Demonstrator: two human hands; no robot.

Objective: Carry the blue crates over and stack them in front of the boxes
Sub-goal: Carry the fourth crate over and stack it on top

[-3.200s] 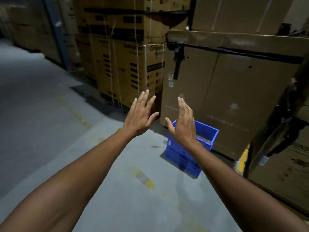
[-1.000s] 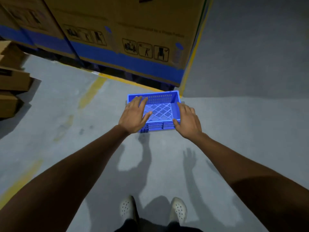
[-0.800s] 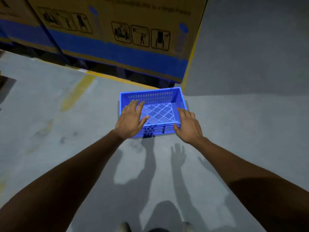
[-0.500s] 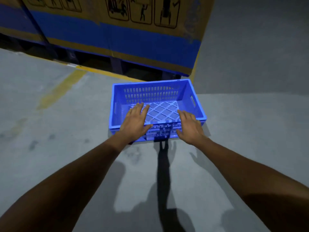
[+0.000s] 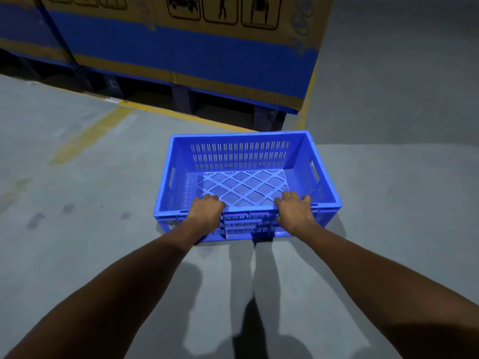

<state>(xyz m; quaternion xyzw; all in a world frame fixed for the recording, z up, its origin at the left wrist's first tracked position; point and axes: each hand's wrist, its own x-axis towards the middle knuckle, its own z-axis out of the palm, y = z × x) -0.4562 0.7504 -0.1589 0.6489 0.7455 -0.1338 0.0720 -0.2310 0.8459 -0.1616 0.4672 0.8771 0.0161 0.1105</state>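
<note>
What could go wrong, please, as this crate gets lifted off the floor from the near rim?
Both the left hand and the right hand grip only the near long rim of the blue crate, not its side slots. Lifted this way, the far end would probably drop and strain the fingers. The crate also sits close to the corner of the big cardboard box on its pallet, so a swing forward could knock it. The light is dim, so footing is harder to judge.
</note>
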